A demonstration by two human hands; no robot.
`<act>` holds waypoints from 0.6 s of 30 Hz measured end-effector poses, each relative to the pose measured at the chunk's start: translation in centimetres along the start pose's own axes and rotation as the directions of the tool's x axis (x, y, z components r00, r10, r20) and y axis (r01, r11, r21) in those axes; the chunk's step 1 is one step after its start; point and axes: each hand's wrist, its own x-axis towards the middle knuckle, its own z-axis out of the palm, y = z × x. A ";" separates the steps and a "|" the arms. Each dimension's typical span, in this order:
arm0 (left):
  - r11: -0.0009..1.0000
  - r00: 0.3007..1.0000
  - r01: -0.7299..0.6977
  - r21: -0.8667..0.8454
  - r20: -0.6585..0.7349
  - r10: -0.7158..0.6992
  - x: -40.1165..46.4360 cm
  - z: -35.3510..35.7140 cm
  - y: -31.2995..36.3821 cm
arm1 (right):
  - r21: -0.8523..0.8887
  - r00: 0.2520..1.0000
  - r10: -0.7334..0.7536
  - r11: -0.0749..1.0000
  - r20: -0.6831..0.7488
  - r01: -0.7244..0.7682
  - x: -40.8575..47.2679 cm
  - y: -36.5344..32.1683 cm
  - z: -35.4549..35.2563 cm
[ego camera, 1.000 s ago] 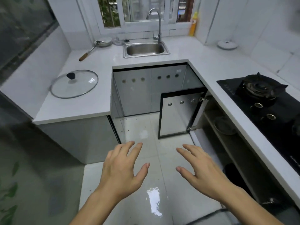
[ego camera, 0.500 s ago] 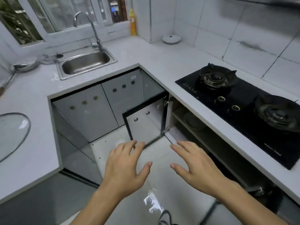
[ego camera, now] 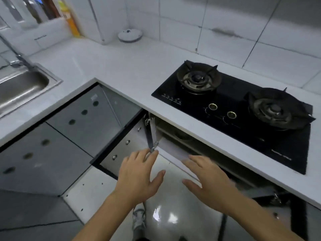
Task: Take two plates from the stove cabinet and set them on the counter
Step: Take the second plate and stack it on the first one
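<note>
The cabinet under the stove stands open, its left door (ego camera: 128,146) swung out toward me. On the dim upper shelf inside lies a round plate (ego camera: 182,135), only partly visible below the counter edge. My left hand (ego camera: 139,176) hovers open, fingers spread, in front of the door's hinge. My right hand (ego camera: 208,181) is open too, palm down, just outside the cabinet's lower edge. Neither hand touches anything. The white counter (ego camera: 121,66) runs from the sink corner past the stove.
A black two-burner gas hob (ego camera: 243,108) is set into the counter above the cabinet. A steel sink (ego camera: 20,86) lies at the left. A white round lid (ego camera: 130,34) and a yellow bottle (ego camera: 72,23) stand near the back wall. My shoe (ego camera: 139,221) shows on the glossy floor.
My view has swung right and closer toward the stove cabinet. Both hands have moved forward to the cabinet opening, still open and holding nothing.
</note>
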 end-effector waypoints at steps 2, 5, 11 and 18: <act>0.997 0.997 -0.061 -0.038 0.035 0.062 2.7 1.4 -1.5 | -0.008 0.998 0.066 0.998 -0.017 -0.066 1.4 0.4 0.7; 0.988 0.989 -0.120 -0.100 0.071 0.128 6.1 3.4 -3.4 | 0.031 0.982 0.186 0.982 -0.022 -0.185 3.4 0.7 2.0; 0.971 0.981 -0.175 -0.164 0.050 0.186 10.8 9.1 -6.4 | 0.111 0.954 0.299 0.949 -0.019 -0.295 7.1 3.4 6.6; 0.965 0.986 -0.159 -0.209 0.026 0.168 14.6 21.2 -7.9 | 0.195 0.939 0.340 0.926 -0.057 -0.324 10.7 10.3 15.7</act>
